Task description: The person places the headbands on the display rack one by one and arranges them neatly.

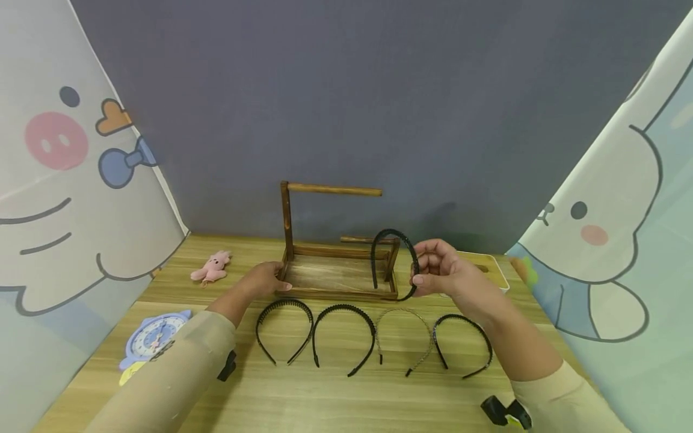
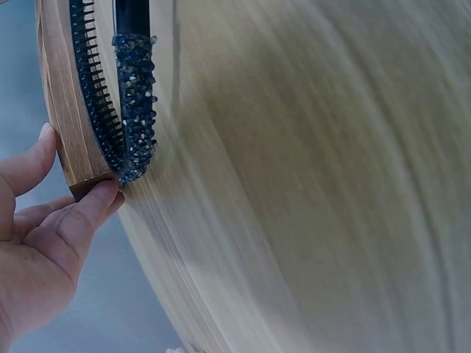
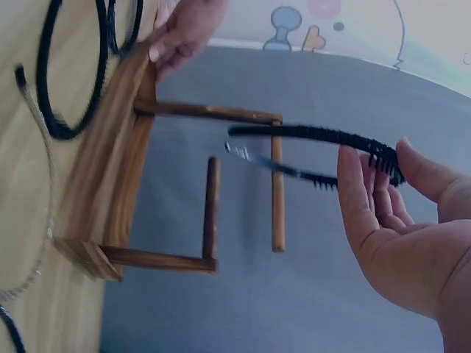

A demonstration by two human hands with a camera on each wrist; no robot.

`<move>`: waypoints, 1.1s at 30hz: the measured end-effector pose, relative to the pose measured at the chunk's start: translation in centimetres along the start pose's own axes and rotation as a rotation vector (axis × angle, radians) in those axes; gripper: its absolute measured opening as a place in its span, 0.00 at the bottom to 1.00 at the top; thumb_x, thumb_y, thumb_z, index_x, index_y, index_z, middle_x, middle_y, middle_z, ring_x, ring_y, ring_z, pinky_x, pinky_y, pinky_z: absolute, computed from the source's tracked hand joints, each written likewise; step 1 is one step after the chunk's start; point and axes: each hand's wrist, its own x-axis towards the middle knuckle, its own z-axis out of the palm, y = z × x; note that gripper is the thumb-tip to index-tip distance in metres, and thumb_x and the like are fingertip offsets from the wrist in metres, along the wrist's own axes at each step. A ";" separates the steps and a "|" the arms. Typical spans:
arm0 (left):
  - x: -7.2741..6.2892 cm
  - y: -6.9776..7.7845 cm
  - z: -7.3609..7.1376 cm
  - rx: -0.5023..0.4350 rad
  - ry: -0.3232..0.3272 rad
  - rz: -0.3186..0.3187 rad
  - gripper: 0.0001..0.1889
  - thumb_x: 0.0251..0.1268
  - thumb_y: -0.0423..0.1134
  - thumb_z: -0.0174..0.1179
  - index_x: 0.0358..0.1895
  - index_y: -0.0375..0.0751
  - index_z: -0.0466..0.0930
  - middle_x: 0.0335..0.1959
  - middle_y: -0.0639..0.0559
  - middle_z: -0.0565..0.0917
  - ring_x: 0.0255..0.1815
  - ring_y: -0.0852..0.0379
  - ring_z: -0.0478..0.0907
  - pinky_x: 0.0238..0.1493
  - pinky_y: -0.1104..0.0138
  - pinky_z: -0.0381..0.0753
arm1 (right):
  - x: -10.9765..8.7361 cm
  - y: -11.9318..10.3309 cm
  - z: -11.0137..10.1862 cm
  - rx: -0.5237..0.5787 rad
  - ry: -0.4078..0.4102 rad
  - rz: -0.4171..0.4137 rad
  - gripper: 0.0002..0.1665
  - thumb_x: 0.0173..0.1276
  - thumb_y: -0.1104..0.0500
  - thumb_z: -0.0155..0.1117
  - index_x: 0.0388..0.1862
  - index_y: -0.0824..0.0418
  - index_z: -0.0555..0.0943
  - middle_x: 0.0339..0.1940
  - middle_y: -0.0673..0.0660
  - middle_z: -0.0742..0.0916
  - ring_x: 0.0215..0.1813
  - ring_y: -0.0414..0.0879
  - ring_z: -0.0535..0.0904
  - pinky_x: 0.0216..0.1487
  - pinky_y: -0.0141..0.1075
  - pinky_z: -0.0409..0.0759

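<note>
A brown wooden headband stand (image 1: 341, 294) rests on the table, with a tall upper bar (image 1: 335, 190) at its left and a lower bar (image 1: 360, 240) at its right. My left hand (image 1: 264, 280) grips the stand's left front corner, thumb and fingers on either side of it in the left wrist view. My right hand (image 1: 450, 275) pinches a black toothed headband (image 1: 392, 232) by its side, in the air before the stand's right end. In the right wrist view this headband (image 3: 309, 133) lies between thumb and fingers, its ends pointing at the bars.
In front of the stand lie black headbands (image 1: 344, 307) and a thin gold-toned headband (image 1: 403, 310) in a row. A pink plush toy (image 1: 212, 267) and a blue toy clock (image 1: 157, 337) are at left. Behind my right hand is a yellow-and-white tray (image 1: 505, 280).
</note>
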 end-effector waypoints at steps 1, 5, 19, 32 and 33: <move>0.0 0.0 0.0 0.004 0.000 0.001 0.40 0.67 0.45 0.63 0.75 0.29 0.55 0.72 0.29 0.62 0.72 0.30 0.60 0.69 0.41 0.64 | 0.3 -0.1 -0.2 -0.015 0.029 -0.022 0.29 0.70 0.65 0.63 0.64 0.59 0.62 0.41 0.55 0.77 0.41 0.47 0.80 0.47 0.45 0.85; 0.0 0.1 0.0 -0.008 0.000 -0.007 0.40 0.68 0.44 0.63 0.76 0.31 0.54 0.73 0.29 0.62 0.73 0.31 0.59 0.69 0.42 0.63 | 1.5 -0.6 -0.7 -0.091 0.137 -0.079 0.31 0.69 0.64 0.64 0.66 0.59 0.62 0.43 0.56 0.79 0.42 0.47 0.79 0.47 0.41 0.85; 0.0 0.1 0.1 -0.009 0.006 -0.011 0.40 0.68 0.44 0.63 0.76 0.30 0.54 0.73 0.29 0.62 0.73 0.30 0.58 0.70 0.41 0.61 | 7.3 -0.7 -1.4 -0.270 0.341 -0.089 0.31 0.70 0.56 0.65 0.68 0.55 0.63 0.45 0.56 0.78 0.45 0.50 0.78 0.47 0.38 0.83; 0.0 0.1 0.2 -0.012 0.009 -0.017 0.41 0.67 0.45 0.63 0.76 0.30 0.54 0.73 0.30 0.62 0.73 0.31 0.59 0.70 0.42 0.62 | 12.7 0.1 -1.6 -0.282 0.406 -0.055 0.33 0.69 0.58 0.65 0.69 0.58 0.63 0.45 0.55 0.77 0.45 0.47 0.77 0.51 0.47 0.84; 0.0 0.1 0.2 -0.010 0.010 -0.015 0.41 0.67 0.45 0.63 0.76 0.30 0.54 0.73 0.30 0.63 0.73 0.31 0.59 0.70 0.42 0.62 | 13.0 0.2 -1.6 -0.275 0.407 -0.054 0.33 0.69 0.59 0.66 0.69 0.58 0.63 0.44 0.55 0.77 0.45 0.47 0.77 0.52 0.48 0.83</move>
